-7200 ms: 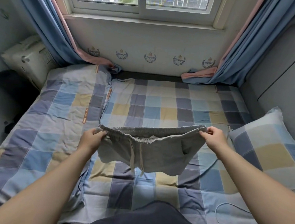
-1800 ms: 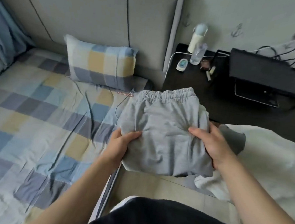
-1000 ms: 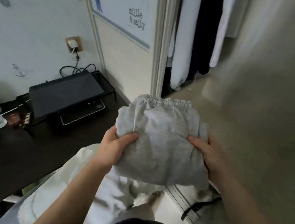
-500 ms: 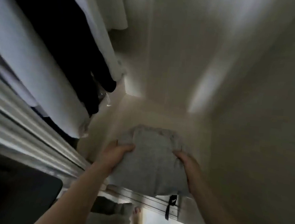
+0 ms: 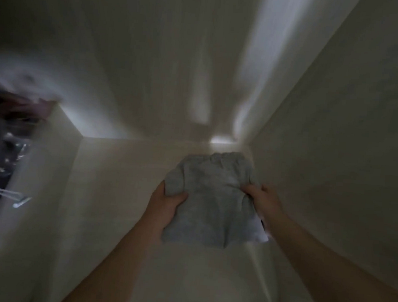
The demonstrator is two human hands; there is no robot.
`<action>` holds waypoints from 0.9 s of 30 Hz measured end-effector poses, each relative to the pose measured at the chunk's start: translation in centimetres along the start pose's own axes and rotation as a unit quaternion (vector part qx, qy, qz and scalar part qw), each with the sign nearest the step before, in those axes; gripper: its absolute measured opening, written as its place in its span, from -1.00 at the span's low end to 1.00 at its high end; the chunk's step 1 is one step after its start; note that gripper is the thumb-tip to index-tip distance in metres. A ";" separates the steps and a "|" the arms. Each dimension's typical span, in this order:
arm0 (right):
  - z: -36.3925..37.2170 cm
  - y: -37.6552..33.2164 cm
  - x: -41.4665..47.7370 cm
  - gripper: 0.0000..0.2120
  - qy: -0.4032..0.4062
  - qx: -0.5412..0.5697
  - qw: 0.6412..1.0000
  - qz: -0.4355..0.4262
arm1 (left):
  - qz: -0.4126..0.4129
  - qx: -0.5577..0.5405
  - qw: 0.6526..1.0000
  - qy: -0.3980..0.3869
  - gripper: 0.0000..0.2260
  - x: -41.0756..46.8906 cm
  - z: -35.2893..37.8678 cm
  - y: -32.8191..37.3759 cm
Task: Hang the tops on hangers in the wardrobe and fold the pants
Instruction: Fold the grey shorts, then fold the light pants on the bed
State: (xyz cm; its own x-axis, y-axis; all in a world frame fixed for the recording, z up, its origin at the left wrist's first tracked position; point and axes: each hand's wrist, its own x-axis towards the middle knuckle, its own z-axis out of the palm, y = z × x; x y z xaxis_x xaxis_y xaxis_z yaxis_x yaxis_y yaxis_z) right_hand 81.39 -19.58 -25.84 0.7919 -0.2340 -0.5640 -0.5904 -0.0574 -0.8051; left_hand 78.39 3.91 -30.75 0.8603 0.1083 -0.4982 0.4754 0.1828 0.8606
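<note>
Moved since 0.5 s back: folded grey shorts (image 5: 213, 199) now deeper inside wardrobe (image 5: 337, 138), close to its back right corner. Hanging clothes (image 5: 4, 130) shifted to far left edge, blurred. Left hand (image 5: 166, 206) grips shorts' left edge, thumb on top. Right hand (image 5: 264, 201) grips right edge, fingers curled into cloth. Shorts between the hands, gathered waistband pointing away. Fabric: soft mottled jersey, creased, roughly rectangular bundle. Wardrobe panels: smooth, pale, matte. Contact with wardrobe floor (image 5: 117, 204): cannot tell.
</note>
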 end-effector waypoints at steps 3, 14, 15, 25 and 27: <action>-0.6 -1.0 4.4 -0.89 0.071 -0.055 0.995 -0.043 | 0.028 0.026 0.999 -0.010 -0.61 4.5 2.6 0.0; 1.7 6.5 10.2 -0.33 -0.021 -0.577 0.810 -0.100 | 0.138 0.532 0.835 -0.020 -0.37 9.3 6.8 -6.7; 1.6 6.9 10.4 -0.31 -0.044 -0.583 0.807 -0.078 | 0.121 0.560 0.819 -0.034 -0.37 9.4 6.7 -7.2; -0.4 10.8 4.3 -0.37 -0.098 -0.601 0.792 -0.043 | 0.048 0.522 0.848 -0.078 -0.32 4.1 5.2 -8.6; -1.1 11.2 1.6 -0.37 -0.097 -0.609 0.785 -0.059 | 0.022 0.467 0.880 -0.085 -0.36 1.3 4.6 -8.8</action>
State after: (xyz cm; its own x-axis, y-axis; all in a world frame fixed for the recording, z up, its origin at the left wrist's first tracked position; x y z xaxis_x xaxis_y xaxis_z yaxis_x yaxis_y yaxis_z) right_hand 75.84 -21.70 -35.56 0.7918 -0.0116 -0.6107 -0.1289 -0.9805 -0.1486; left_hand 76.20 -2.08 -38.49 0.8592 -0.0679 -0.5071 0.3156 -0.7098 0.6298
